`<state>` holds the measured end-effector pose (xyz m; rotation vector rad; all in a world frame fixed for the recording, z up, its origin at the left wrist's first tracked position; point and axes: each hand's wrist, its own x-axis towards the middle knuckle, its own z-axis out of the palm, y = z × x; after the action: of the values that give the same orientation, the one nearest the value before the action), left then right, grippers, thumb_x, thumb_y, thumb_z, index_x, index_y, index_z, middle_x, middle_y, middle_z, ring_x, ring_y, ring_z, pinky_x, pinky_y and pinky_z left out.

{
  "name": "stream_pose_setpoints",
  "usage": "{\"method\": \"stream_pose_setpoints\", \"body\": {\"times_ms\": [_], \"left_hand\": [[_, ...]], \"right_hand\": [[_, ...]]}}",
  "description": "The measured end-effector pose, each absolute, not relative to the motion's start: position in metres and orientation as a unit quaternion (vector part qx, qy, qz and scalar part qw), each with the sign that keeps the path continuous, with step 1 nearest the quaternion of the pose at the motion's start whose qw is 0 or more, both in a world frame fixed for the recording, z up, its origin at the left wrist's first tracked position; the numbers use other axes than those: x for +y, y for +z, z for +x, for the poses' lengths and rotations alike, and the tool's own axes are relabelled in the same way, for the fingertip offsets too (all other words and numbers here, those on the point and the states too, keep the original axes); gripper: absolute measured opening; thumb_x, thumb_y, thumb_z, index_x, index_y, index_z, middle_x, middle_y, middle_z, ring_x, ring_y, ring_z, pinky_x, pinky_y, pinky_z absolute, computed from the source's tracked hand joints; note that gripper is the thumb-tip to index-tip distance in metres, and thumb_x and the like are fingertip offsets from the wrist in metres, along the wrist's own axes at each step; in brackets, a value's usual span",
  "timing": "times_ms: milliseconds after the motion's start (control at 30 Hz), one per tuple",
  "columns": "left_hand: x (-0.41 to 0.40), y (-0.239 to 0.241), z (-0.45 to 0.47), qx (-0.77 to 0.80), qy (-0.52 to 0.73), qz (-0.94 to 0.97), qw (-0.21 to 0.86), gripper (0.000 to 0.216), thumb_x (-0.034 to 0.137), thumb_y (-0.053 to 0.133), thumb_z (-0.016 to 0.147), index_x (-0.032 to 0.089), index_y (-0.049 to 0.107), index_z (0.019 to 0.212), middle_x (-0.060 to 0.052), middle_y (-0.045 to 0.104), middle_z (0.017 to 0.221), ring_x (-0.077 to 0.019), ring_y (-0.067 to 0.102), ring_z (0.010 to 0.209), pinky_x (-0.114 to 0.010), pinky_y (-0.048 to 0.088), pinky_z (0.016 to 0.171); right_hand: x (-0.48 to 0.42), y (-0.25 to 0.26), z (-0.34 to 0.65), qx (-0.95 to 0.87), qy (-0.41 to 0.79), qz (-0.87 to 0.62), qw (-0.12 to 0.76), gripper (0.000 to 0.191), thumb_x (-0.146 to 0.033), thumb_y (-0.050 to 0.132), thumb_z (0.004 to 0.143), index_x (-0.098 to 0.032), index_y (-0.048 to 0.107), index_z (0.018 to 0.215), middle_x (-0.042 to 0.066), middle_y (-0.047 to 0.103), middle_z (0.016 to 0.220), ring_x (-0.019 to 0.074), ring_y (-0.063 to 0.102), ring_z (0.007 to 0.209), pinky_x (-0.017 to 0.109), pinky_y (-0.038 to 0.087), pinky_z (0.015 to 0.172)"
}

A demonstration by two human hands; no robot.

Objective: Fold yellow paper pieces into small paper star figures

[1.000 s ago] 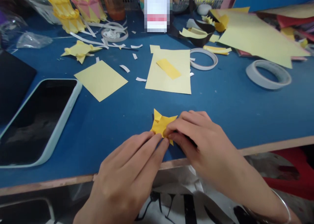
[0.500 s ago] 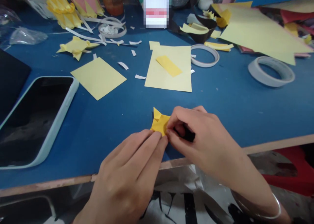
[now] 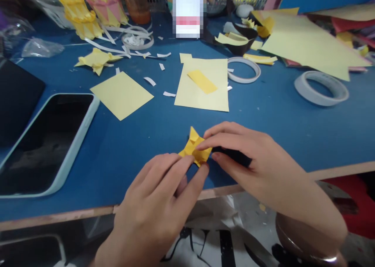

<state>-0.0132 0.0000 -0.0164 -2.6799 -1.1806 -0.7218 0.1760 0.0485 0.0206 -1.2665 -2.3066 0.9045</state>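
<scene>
A small folded piece of yellow paper (image 3: 195, 148) with pointed corners sits near the front edge of the blue table (image 3: 281, 114). My left hand (image 3: 158, 204) pinches its lower left side with thumb and fingertips. My right hand (image 3: 258, 165) reaches in from the right, its forefinger laid across the paper's right side and the thumb under it. Both hands are closed on the paper, which is partly hidden by the fingers.
A phone in a pale case (image 3: 43, 142) lies at the left. Pale yellow sheets (image 3: 121, 94) (image 3: 203, 85) lie further back, with tape rolls (image 3: 243, 69) (image 3: 321, 88), white paper scraps and folded yellow and pink paper shapes (image 3: 80, 17) along the back.
The folded paper has turned a little and lifted between my fingers. My right hand has shifted rightward, its fingers now stretched over the paper; my left thumb has moved up beneath it.
</scene>
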Motion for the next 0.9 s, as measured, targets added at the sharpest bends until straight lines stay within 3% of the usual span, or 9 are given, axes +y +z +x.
{"method": "stream_pose_setpoints", "body": {"times_ms": [267,433,900], "left_hand": [[-0.004,-0.015,-0.009,-0.427,-0.327,-0.841,0.062,0.019,0.000,0.058,0.082,0.004,0.068,0.097,-0.013,0.066,0.092,-0.0246,0.059,0.088,-0.040,0.050,0.079],[-0.005,-0.015,-0.011,-0.404,-0.304,-0.862,0.041,0.020,0.002,0.059,0.082,0.005,0.066,0.101,-0.010,0.069,0.092,-0.0243,0.062,0.087,-0.041,0.053,0.078],[-0.007,-0.019,-0.011,-0.369,-0.279,-0.885,0.046,0.023,0.005,0.056,0.087,0.004,0.061,0.109,-0.010,0.069,0.100,-0.0246,0.062,0.094,-0.041,0.056,0.079]], "right_hand": [[0.038,0.024,0.181,-0.790,0.359,-0.471,0.160,0.029,-0.004,0.051,0.083,-0.025,0.067,0.097,-0.002,0.066,0.089,0.0119,0.058,0.076,0.026,0.042,0.066],[0.034,0.023,0.179,-0.804,0.305,-0.478,0.180,0.018,-0.003,0.058,0.080,-0.019,0.066,0.085,-0.005,0.061,0.069,0.0096,0.050,0.062,0.025,0.037,0.060],[0.047,0.022,0.186,-0.850,0.279,-0.423,0.145,0.020,-0.004,0.057,0.084,-0.018,0.066,0.072,-0.002,0.061,0.073,0.0100,0.053,0.067,0.025,0.036,0.063]]}}
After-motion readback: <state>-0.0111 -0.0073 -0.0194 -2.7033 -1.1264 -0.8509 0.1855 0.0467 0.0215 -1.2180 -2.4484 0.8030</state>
